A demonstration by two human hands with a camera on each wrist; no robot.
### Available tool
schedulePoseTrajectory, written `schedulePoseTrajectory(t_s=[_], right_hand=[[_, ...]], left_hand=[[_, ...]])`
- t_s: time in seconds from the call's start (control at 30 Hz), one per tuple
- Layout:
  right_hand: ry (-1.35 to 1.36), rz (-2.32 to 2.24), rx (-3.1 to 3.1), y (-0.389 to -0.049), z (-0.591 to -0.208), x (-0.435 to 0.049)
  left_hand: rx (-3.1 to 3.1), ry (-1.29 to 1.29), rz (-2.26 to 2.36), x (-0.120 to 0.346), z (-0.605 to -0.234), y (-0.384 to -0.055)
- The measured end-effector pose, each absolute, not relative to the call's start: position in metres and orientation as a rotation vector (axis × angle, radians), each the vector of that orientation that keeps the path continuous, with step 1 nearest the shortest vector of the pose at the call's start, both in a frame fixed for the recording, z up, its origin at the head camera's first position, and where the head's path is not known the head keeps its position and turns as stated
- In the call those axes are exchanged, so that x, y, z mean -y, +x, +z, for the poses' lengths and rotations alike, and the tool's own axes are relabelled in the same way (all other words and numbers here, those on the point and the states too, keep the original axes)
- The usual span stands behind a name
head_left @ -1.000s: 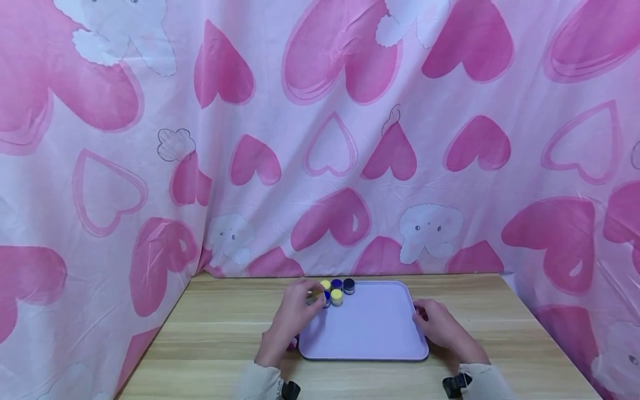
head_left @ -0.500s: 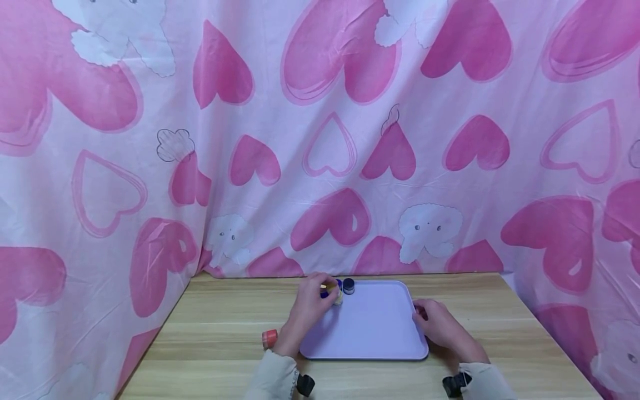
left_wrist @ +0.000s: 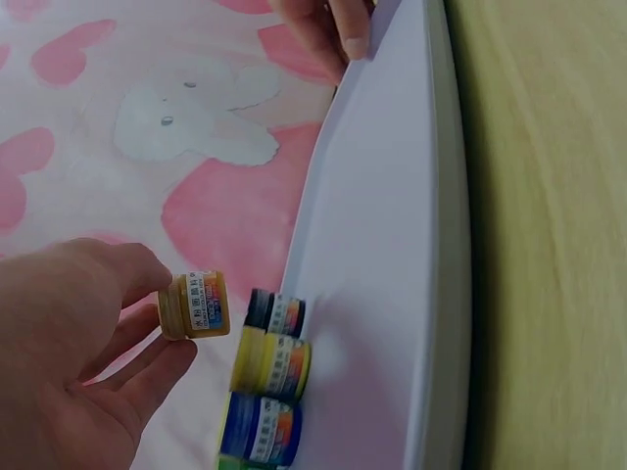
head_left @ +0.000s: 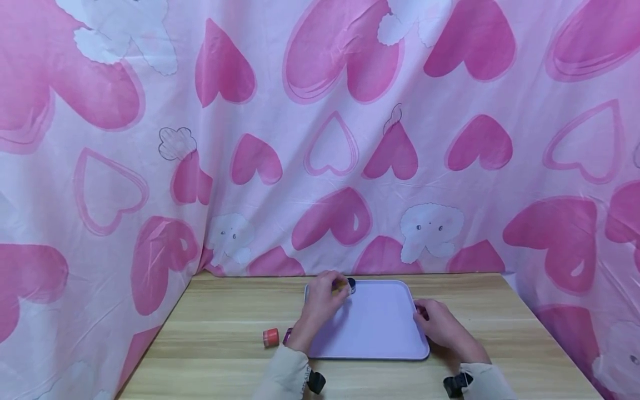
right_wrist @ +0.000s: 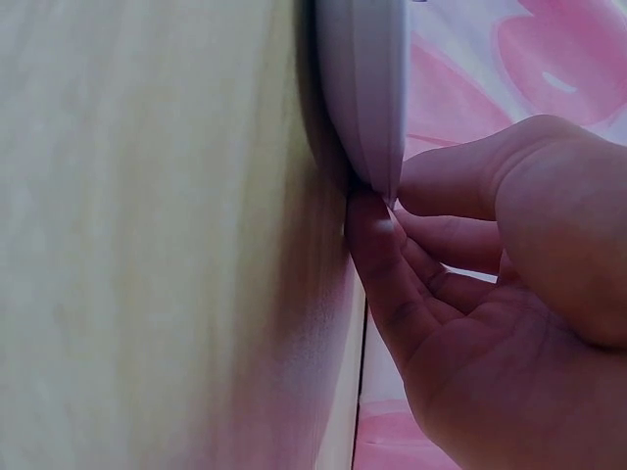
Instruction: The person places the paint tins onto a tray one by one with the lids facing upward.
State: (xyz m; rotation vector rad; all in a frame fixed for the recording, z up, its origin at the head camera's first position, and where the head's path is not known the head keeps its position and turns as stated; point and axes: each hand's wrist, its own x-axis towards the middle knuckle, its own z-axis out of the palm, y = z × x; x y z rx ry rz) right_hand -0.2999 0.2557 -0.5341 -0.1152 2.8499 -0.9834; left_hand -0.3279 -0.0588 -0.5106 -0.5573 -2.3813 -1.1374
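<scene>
My left hand [head_left: 322,300] is over the back left of the lilac tray [head_left: 372,328]. It pinches a small ochre-yellow paint jar [left_wrist: 201,305] between thumb and fingers, held off the tray in the left wrist view. Close by in that view, a black-lidded jar [left_wrist: 274,311], a yellow jar [left_wrist: 271,362] and a blue jar [left_wrist: 260,429] stand in a row on the tray, a green one partly cut off below. In the head view the hand hides most of them. My right hand [head_left: 437,323] grips the tray's right edge, thumb and fingers at the rim [right_wrist: 377,147].
A red paint jar [head_left: 271,337] lies on the wooden table [head_left: 215,322] left of the tray. Beside it a purple jar [head_left: 287,335] is partly hidden behind the left forearm. A pink heart-patterned curtain [head_left: 330,222] hangs right behind the table.
My left hand has moved right along the back of the tray with the ochre jar, towards the black-lidded jar. The red jar has come into sight. My right hand stays at the tray's edge.
</scene>
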Motion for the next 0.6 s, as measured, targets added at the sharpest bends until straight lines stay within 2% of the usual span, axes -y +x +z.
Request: schedulePoseTrajectory(t_s=[0.6], right_hand=[[-0.133, -0.986, -2.857, -0.298, -0.531, -0.255]], left_hand=[[2.460, -0.600, -0.880, 0.035, -0.530, -0.331]])
